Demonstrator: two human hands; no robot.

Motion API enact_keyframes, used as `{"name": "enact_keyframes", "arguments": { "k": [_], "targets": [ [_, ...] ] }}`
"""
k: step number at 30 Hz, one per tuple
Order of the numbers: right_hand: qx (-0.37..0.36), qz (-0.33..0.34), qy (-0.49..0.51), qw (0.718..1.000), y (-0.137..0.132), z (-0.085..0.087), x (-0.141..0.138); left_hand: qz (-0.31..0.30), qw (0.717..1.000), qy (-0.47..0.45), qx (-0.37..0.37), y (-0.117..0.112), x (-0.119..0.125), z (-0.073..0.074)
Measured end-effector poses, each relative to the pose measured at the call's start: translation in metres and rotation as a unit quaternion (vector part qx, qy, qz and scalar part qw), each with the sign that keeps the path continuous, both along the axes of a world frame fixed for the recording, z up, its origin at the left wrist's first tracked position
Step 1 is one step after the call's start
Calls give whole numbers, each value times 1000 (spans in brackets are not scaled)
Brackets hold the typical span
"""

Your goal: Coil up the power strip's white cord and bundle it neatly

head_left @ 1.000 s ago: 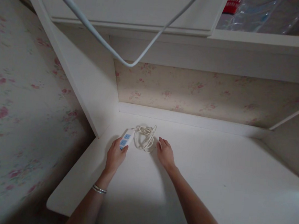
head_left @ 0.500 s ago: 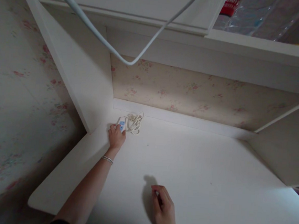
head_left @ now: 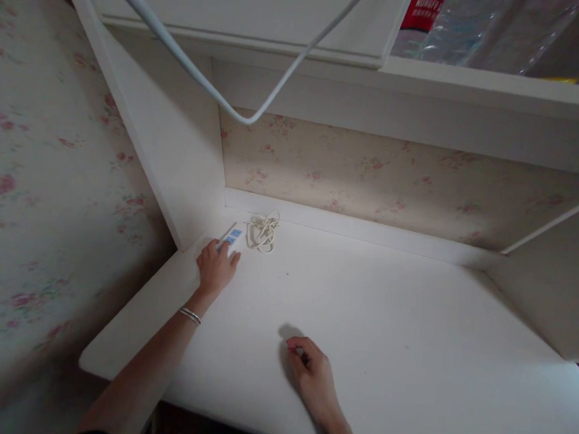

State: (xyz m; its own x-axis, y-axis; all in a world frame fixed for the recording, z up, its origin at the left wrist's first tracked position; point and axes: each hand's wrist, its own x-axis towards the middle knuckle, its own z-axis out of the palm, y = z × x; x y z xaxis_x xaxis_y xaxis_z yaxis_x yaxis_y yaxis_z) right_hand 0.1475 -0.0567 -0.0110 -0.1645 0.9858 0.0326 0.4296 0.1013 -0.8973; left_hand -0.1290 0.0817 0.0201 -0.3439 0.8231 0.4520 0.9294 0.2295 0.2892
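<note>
A white power strip (head_left: 235, 233) with blue socket faces lies at the back left of the white desk. My left hand (head_left: 215, 267) is closed over its near end from above, thumb on the right side; the fingers hide that end. Just right of the strip, its cream cord (head_left: 263, 233) lies in a loose tangled bundle. My right hand (head_left: 311, 369) is over the desk's front middle, thumb and fingertips pinched together. Whatever the pinch holds, if anything, is too small to make out.
A pale cable (head_left: 247, 119) hangs in a loop in front of the upper cabinet (head_left: 245, 13). Plastic bottles (head_left: 464, 30) stand on the shelf at upper right. A side panel (head_left: 175, 134) and flowered wall border the desk (head_left: 363, 303) on the left.
My left hand has drawn the power strip slightly toward me and left, turning it at a slant. My right hand has moved a little forward, still pinched. The camera view has shifted slightly.
</note>
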Motion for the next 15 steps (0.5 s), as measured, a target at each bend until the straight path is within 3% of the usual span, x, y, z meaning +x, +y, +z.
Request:
{"name": "enact_keyframes", "arguments": {
  "k": [2, 4, 7, 11, 15],
  "targets": [
    [-1, 0, -2, 1000, 8, 0, 0, -51, 998, -28, 22, -16, 18, 4],
    [4, -3, -3, 1000, 19, 1, -3, -156, 983, -95, 32, -30, 42, 6],
    [8, -14, -2, 1000, 37, 4, -12, -270, 919, -283, -40, -44, 80, 4],
    [20, -35, -8, 999, 56, 9, -25, -304, 825, -457, -135, -48, 109, -2],
    [41, -44, -46, 997, 61, 8, -28, -305, 781, -513, -183, -43, 110, -9]
  ]
}}
